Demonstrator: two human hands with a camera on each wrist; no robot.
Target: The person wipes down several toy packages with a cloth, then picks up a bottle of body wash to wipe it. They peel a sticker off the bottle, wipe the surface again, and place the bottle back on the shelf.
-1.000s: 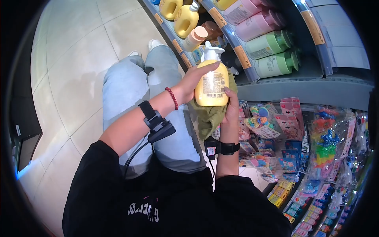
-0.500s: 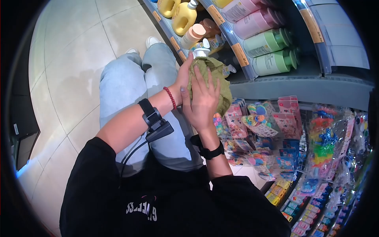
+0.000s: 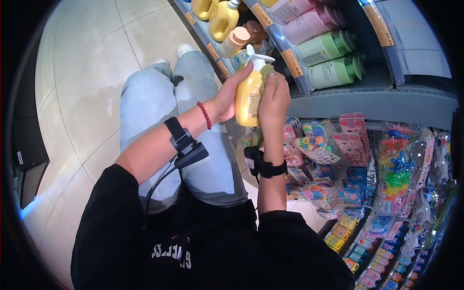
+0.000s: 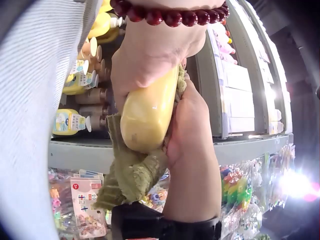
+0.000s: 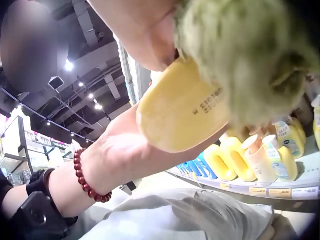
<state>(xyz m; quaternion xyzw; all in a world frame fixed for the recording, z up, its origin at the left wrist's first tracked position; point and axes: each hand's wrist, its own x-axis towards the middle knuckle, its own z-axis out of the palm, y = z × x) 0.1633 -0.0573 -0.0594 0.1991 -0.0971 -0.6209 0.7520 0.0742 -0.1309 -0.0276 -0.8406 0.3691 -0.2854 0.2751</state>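
One yellow pump bottle [image 3: 248,104] is held up in front of the person's lap, its white pump [image 3: 261,59] at the end nearer the shelves and its printed label toward the head camera. Dark stamped characters show on its base in the right wrist view.

The left hand [image 3: 229,95] grips the bottle from the bottle's left side, with the thumb up near the pump. The right hand [image 3: 276,99] is on the bottle's right side, its fingers bent round a green cloth [image 4: 134,176] that touches the bottle. Part of the cloth shows by the pump, and part hangs beneath the base.

A red beaded bracelet [image 3: 204,115] circles the left wrist, near the bottle. Black straps hold small devices on both forearms, farther from the bottle than the hands.

Beyond the bottle, a shelf carries yellow bottles with handles [image 3: 224,21] and a bottle with a peach cap [image 3: 235,42]. Up and to the right of the bottle, another shelf holds pink bottles [image 3: 309,26] and green bottles [image 3: 323,47], lying sideways in the head view. Hanging packets [image 3: 355,145] fill the area to the right of the bottle and below it. Legs in pale jeans [image 3: 149,104] lie to its left, over a tiled floor [image 3: 92,53].
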